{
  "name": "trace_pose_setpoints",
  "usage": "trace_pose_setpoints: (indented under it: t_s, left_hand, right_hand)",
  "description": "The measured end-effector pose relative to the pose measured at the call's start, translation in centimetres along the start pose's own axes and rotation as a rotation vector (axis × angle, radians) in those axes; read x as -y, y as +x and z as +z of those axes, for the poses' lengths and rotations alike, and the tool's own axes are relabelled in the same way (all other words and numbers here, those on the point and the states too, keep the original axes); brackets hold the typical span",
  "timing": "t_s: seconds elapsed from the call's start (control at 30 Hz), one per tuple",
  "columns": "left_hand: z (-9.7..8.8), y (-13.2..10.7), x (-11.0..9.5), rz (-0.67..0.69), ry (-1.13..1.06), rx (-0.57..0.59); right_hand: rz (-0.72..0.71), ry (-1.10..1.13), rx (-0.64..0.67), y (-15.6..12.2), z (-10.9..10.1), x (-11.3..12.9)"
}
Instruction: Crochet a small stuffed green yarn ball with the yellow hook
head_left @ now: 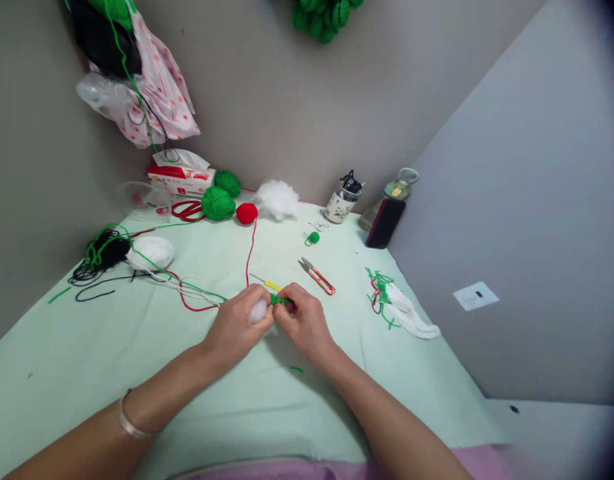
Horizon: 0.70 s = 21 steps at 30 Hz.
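Close together over the middle of the table are my two hands. My left hand is closed around a small white, rounded piece that looks soft. Green yarn stretches from it to my right hand, whose fingers pinch the yarn. My fingers hide how the yarn joins the white piece. Just beyond them lies a crochet hook with a yellow handle. Orange-handled thread snips rest to the right of it.
Along the back are a tissue box, green yarn balls, a red yarn ball, white stuffing, a cup and a phone. White yarn and black yarn lie left, yarn scraps right.
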<state>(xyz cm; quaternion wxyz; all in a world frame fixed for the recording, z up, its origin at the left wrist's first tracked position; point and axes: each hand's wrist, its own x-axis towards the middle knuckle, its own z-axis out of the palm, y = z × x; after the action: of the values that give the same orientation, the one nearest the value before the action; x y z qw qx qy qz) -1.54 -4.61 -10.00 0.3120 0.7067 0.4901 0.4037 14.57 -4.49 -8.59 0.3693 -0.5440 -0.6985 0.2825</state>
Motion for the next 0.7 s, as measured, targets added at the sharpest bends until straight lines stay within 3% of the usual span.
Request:
trace_pose_setpoints:
  t_s: [0.1,0.2,0.3,0.43,0.5,0.6,0.7]
  left_hand:
    - [-0.3,0.5,0.1,-0.027,0.032,-0.025]
    - [-0.7,1.1,0.2,-0.069,0.037,-0.039]
    - [-1.2,1.4,0.1,-0.098,0.0,0.026]
    - [-1.3,1.2,-0.2,-0.102,-0.041,0.1]
    - [-1.2,1.0,-0.3,-0.089,-0.037,0.102]
    - [-0.9,0.8,-0.3,-0.04,-0.007,0.088]
    - [-0.7,0.6,-0.3,0.031,0.031,0.089]
  right_hand:
    - [0.0,0.001,0.011,0.0,0.0,0.6]
    - [0.047,0.041,0.115,-0.1,-0.1,0.8]
    - [0.079,0.065,0.192,-0.1,-0.2,0.6]
    - [0.114,-0.02,0.118,-0.2,-0.2,0.0]
    - [0.037,-0.185,0.03,-0.4,-0.1,-0.3]
    - [-0.185,-0.44,-0.092,-0.8,0.1,-0.6]
    - [-0.331,-0.556,-0.131,-1.0,0.1,-0.6]
